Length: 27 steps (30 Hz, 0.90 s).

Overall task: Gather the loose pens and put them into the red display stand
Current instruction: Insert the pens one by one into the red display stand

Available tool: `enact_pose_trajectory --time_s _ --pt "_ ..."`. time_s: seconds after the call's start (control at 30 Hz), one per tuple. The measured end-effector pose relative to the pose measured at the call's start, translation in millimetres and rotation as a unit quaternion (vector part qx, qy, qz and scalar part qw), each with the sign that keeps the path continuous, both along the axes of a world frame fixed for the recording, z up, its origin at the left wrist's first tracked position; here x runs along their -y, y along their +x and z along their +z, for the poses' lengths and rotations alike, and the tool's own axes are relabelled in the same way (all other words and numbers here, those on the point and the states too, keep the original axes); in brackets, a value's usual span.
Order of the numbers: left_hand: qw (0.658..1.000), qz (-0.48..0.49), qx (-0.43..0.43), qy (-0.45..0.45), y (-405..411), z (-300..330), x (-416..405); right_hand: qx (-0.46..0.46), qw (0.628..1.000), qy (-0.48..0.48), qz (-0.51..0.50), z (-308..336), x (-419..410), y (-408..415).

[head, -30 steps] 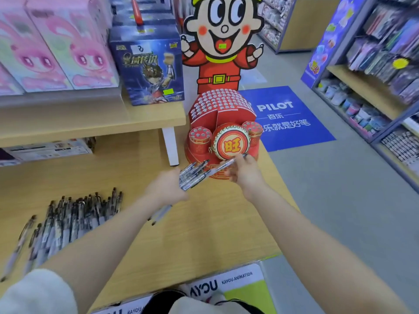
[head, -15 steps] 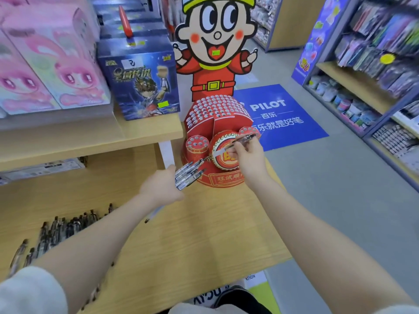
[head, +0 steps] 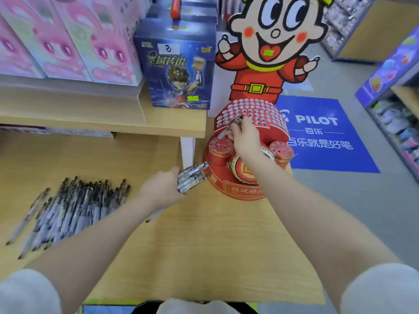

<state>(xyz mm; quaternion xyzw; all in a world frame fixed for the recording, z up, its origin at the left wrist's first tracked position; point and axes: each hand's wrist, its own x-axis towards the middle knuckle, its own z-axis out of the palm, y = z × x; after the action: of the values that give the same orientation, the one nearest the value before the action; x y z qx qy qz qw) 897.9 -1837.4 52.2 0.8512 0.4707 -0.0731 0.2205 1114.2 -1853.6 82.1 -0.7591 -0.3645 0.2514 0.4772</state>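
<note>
Holding one pen (head: 230, 128) over the red display stand (head: 251, 114) — left hand (head: 162, 189) grips more.

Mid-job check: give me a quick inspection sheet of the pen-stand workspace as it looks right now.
Surface: wooden table, bare in front of the stand.
Job's things: red display stand; loose pens heaped at left.
Clutter: blue box and pink boxes on the raised shelf.
Grippers: left hand grips a pen bundle; right hand pinches one pen over the stand's left small cylinder.
Cables: nothing seen.
Surroundings: store aisle, blue floor mat.
</note>
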Motion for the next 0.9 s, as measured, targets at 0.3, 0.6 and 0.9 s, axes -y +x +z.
enact_pose_trajectory --time_s 0.3,0.6,0.9 --pt "1.000 0.015 -0.015 0.019 0.7 -1.6 0.4 0.214 0.971 -0.077 0.069 -12.4 -33.0 14.3" --pt "1.000 0.026 -0.014 -0.002 -0.6 -6.6 -4.2 0.277 0.954 -0.073 0.090 -18.1 -34.7 10.0" --pt "0.999 0.006 -0.034 0.003 4.2 -6.6 -2.6 0.208 0.972 -0.064 0.089 -2.4 -1.0 -0.7"
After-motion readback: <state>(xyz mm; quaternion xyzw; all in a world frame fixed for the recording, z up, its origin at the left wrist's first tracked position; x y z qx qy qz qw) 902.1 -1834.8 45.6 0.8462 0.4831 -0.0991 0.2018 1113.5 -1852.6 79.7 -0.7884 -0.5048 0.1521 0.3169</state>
